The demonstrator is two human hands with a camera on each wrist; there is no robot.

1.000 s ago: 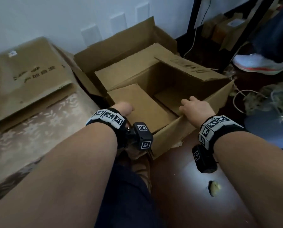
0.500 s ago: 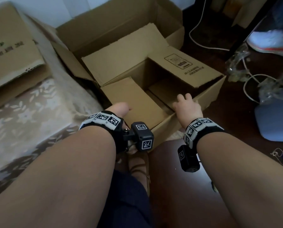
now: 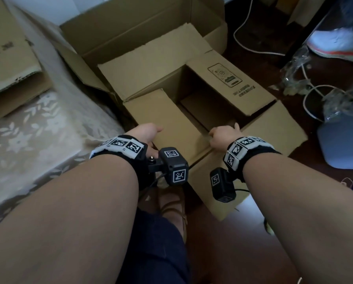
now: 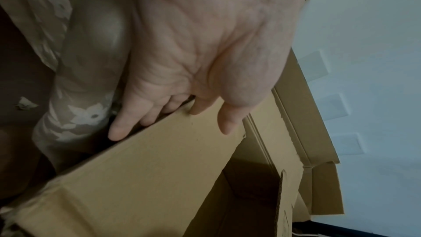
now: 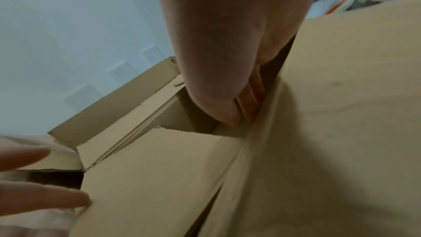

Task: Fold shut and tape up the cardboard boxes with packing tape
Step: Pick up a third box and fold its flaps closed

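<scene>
An open brown cardboard box (image 3: 200,89) stands on the dark floor in front of me. Its left flap (image 3: 167,117) lies folded inward, and the printed right flap (image 3: 231,85) hangs half over the opening. The far flap (image 3: 151,64) leans back. The near flap (image 3: 263,136) spreads outward toward me. My left hand (image 3: 147,132) holds the left flap's near corner (image 4: 173,150), thumb on top and fingers down the outside. My right hand (image 3: 222,134) hooks its curled fingers (image 5: 250,100) over the near edge at the flap's fold. No tape is in view.
A larger open box (image 3: 130,23) stands behind. Flattened cardboard (image 3: 7,58) lies on a lace-covered surface (image 3: 38,130) at the left. White cables (image 3: 243,44), crumpled plastic wrap (image 3: 304,78), someone's white shoe (image 3: 339,44) and a blue-grey object (image 3: 345,144) crowd the right. My sandalled foot (image 3: 171,212) is beside the box.
The head view has tipped down toward the box. My right hand has slid left along the near edge and curled further in, and the near flap now spreads out flatter. The left hand stays at its corner.
</scene>
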